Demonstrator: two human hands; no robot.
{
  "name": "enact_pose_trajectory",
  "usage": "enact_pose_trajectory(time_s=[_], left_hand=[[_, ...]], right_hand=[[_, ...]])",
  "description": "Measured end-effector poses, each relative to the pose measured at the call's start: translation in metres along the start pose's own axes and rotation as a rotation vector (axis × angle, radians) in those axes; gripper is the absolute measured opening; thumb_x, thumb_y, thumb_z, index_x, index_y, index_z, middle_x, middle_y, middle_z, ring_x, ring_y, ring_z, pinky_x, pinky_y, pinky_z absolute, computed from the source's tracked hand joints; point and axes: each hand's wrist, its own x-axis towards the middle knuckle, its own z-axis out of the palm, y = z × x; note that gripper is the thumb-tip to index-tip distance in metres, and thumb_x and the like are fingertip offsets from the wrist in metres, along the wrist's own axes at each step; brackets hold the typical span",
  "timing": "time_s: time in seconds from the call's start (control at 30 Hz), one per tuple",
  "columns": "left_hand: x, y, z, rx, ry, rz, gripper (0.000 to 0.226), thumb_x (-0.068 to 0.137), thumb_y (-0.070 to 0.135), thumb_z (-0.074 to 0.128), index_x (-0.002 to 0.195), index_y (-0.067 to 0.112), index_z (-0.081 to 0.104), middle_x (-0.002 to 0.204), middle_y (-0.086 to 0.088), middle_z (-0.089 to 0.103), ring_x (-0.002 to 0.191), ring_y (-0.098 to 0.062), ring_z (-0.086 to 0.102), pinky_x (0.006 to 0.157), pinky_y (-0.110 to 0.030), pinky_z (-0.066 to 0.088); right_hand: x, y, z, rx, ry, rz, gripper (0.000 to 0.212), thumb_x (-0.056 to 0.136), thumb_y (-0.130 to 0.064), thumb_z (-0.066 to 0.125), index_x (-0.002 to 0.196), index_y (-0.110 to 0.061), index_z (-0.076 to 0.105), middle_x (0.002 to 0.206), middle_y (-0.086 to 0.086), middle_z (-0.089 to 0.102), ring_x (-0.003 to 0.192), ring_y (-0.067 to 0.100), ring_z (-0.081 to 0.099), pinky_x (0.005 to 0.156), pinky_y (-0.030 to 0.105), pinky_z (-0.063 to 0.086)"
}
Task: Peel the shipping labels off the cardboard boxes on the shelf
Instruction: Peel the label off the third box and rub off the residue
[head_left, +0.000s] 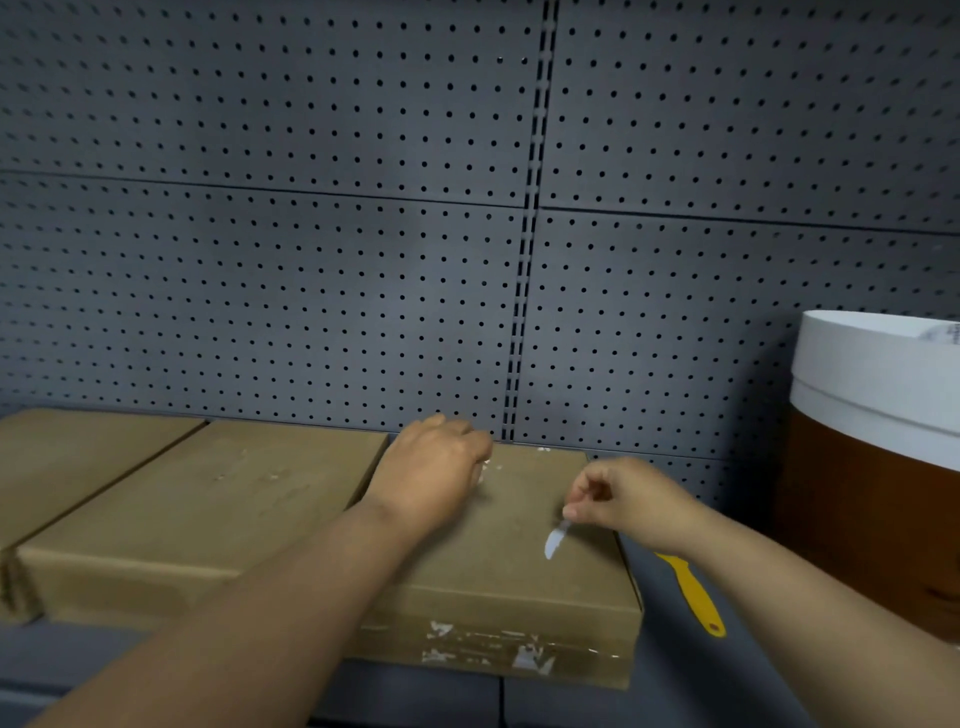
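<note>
Right hand (631, 499) grip pinched on white label scrap (556, 540) lifted clear; left hand (436, 467) grip curled, contents indiscernible, steadying cardboard box (519, 577) on shelf (665, 691).

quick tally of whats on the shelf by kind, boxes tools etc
cardboard boxes: 3
yellow scraper: 1
white and brown tub: 1
peeled label scrap, pinched in right hand: 1
total: 6

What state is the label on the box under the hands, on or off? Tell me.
Mostly off: only torn white scraps remain on the box, and the right hand pinches a peeled strip.
</note>
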Motion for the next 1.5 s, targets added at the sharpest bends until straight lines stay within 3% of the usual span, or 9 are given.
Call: enact_pose_trajectory(time_s=[0.2,0.37,0.57,0.77,0.93,1.03,1.13,1.23,1.5], left_hand=[[-0.003,0.006,0.002,-0.028,-0.046,-0.09,0.023,0.092,0.026,0.034,0.094,0.013,0.053,0.089,-0.001,0.05,0.087,-0.015,0.039,0.088,-0.029,0.039],[-0.003,0.008,0.012,0.106,-0.04,-0.088,0.049,0.094,0.056,0.024,0.1,0.019,0.056,0.099,0.0,0.058,0.095,-0.017,0.046,0.09,-0.032,0.036],[-0.001,0.007,0.026,0.166,0.002,0.003,0.02,0.095,0.021,0.034,0.107,0.016,0.049,0.111,-0.005,0.058,0.103,-0.023,0.047,0.093,-0.034,0.035],[-0.002,0.008,0.036,0.221,-0.056,0.071,0.028,0.091,0.004,0.039,0.117,0.011,0.046,0.118,-0.01,0.049,0.109,-0.028,0.044,0.1,-0.037,0.033],[-0.005,0.011,0.038,0.229,-0.057,0.126,0.026,0.09,0.002,0.042,0.114,0.009,0.049,0.114,-0.01,0.047,0.107,-0.028,0.043,0.098,-0.037,0.033],[-0.004,0.013,0.035,0.207,0.046,0.178,0.022,0.069,0.005,0.07,0.089,0.01,0.061,0.089,-0.008,0.059,0.085,-0.025,0.056,0.078,-0.033,0.046],[-0.006,0.012,0.038,0.211,0.038,0.207,0.022,0.067,0.004,0.071,0.086,0.01,0.062,0.087,-0.008,0.061,0.083,-0.025,0.057,0.077,-0.034,0.048],[-0.008,0.012,0.039,0.22,0.045,0.212,0.034,0.042,0.007,0.084,0.068,0.014,0.062,0.068,-0.003,0.06,0.064,-0.021,0.058,0.061,-0.03,0.051],[-0.011,0.01,0.047,0.247,0.138,0.247,0.034,0.044,0.008,0.082,0.073,0.014,0.065,0.074,-0.005,0.062,0.068,-0.022,0.059,0.065,-0.03,0.052]], right_hand=[[-0.002,-0.006,0.012,-0.183,-0.13,-0.131,0.002,0.081,-0.034,0.067,0.081,-0.033,0.065,0.08,-0.015,0.06,0.075,0.0,0.054,0.064,0.011,0.037],[-0.004,-0.012,0.015,-0.34,-0.154,-0.174,0.016,0.082,-0.037,0.062,0.087,-0.023,0.069,0.093,-0.007,0.068,0.087,0.011,0.06,0.083,0.03,0.05],[-0.004,-0.02,0.021,-0.457,-0.119,-0.213,0.017,0.086,-0.025,0.056,0.09,-0.02,0.071,0.094,-0.001,0.071,0.088,0.015,0.062,0.083,0.034,0.052],[-0.003,-0.022,0.026,-0.529,-0.129,-0.199,0.021,0.088,-0.019,0.05,0.093,-0.016,0.071,0.098,0.006,0.07,0.09,0.023,0.062,0.083,0.034,0.052],[-0.002,-0.02,0.025,-0.533,-0.144,-0.185,0.022,0.086,-0.022,0.051,0.091,-0.017,0.072,0.096,0.006,0.07,0.089,0.025,0.062,0.083,0.039,0.052],[-0.002,-0.021,0.023,-0.516,-0.16,-0.182,0.02,0.086,-0.026,0.054,0.093,-0.019,0.072,0.098,0.003,0.071,0.092,0.022,0.062,0.085,0.037,0.051],[-0.002,-0.024,0.025,-0.535,-0.145,-0.179,0.021,0.086,-0.024,0.053,0.094,-0.019,0.072,0.099,0.005,0.071,0.092,0.023,0.062,0.084,0.035,0.051],[-0.002,-0.026,0.026,-0.551,-0.139,-0.168,0.021,0.086,-0.021,0.051,0.093,-0.017,0.071,0.1,0.007,0.07,0.092,0.026,0.062,0.083,0.036,0.051],[-0.006,-0.028,0.033,-0.616,-0.096,-0.157,0.023,0.087,-0.013,0.044,0.089,-0.008,0.066,0.101,0.014,0.066,0.091,0.032,0.059,0.077,0.038,0.047]])
